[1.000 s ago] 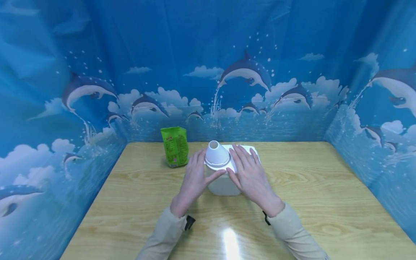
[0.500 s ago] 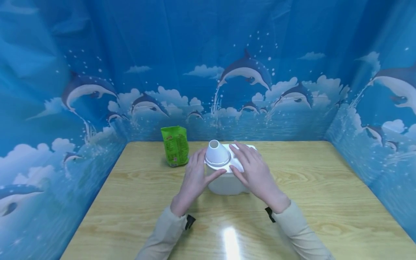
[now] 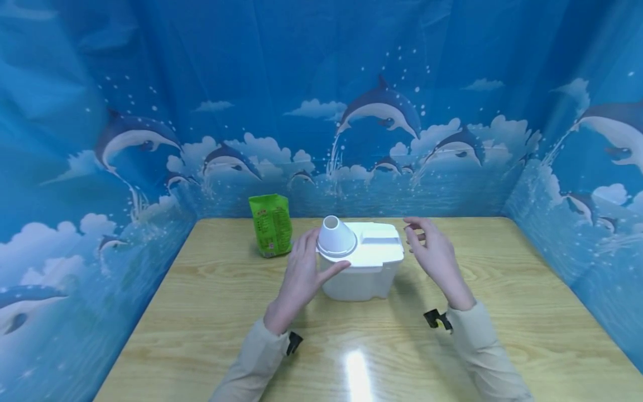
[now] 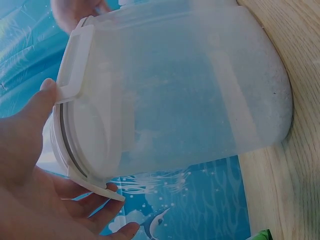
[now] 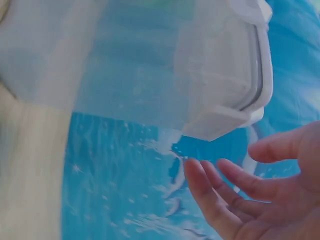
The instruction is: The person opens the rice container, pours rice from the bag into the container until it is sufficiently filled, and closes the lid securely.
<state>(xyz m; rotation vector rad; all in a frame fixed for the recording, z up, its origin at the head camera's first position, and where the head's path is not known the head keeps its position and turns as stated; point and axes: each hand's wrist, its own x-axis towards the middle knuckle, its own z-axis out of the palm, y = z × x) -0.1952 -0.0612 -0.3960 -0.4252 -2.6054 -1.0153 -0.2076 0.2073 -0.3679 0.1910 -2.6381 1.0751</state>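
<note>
Left hand (image 3: 301, 272) grips the lid (image 3: 374, 255); right hand (image 3: 434, 251) hangs empty at three o'clock from the box (image 3: 356, 285), which one-sided pressure could tip.

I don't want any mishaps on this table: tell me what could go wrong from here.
With the right hand off the translucent container and only the left hand at its lid, a one-sided push might slide or turn it. The left hand is also close beside the white cone on the lid, so it could knock that. The green packet stands near the left hand's fingertips; a leftward sweep could topple it.
</note>
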